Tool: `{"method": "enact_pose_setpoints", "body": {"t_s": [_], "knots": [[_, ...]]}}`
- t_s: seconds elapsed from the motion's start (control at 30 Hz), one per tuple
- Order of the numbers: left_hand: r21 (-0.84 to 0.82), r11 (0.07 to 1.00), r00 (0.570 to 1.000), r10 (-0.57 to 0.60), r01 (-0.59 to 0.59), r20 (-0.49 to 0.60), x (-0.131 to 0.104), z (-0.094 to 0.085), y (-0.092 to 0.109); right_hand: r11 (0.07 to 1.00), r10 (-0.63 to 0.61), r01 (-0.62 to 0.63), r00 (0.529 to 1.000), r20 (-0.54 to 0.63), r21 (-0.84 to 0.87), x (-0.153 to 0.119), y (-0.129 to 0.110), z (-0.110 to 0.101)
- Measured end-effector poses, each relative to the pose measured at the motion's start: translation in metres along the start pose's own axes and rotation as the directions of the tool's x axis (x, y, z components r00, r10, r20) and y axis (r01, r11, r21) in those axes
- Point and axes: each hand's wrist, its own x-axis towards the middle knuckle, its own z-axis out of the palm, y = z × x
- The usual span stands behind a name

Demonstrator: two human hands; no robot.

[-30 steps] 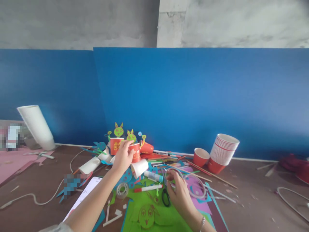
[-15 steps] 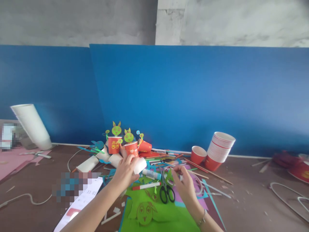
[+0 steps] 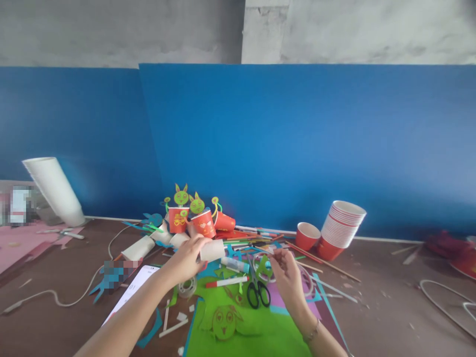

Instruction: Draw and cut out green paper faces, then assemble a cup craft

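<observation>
My left hand grips a white paper cup lying on its side, just above the table. One finger reaches up beside a tilted red cup with a green bunny head. A second red bunny cup stands just left of it. My right hand hovers over the paper pile and pinches a small green paper piece. Black-handled scissors lie just below and left of that hand. A green sheet with a drawn bunny face lies between my forearms.
A stack of red cups and a single red cup stand at the right by the blue board. A glue stick, red marker, tape roll, phone, cable and white cup stack lie around.
My left hand drew back from the red bunny cups, now holding the white cup. My right hand lifted off the paper pile with the green piece, uncovering the scissors.
</observation>
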Motion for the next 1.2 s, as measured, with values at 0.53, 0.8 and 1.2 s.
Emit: {"method": "enact_pose_setpoints", "body": {"t_s": [0.53,0.8,1.2], "knots": [[-0.087,0.993,0.984,-0.094,0.081,-0.153,-0.002,0.001,-0.003,0.998,0.013,-0.003,0.983,0.183,-0.058,-0.008,0.003,0.007],[-0.252,0.966,0.991,-0.091,0.064,-0.097,-0.002,0.023,0.064,0.991,0.042,0.005,0.936,0.351,-0.132,-0.011,-0.001,0.008],[-0.338,0.934,0.991,-0.130,0.114,-0.025,-0.001,0.057,0.088,0.990,0.019,0.051,0.873,0.488,-0.129,-0.014,-0.012,0.007]]}}
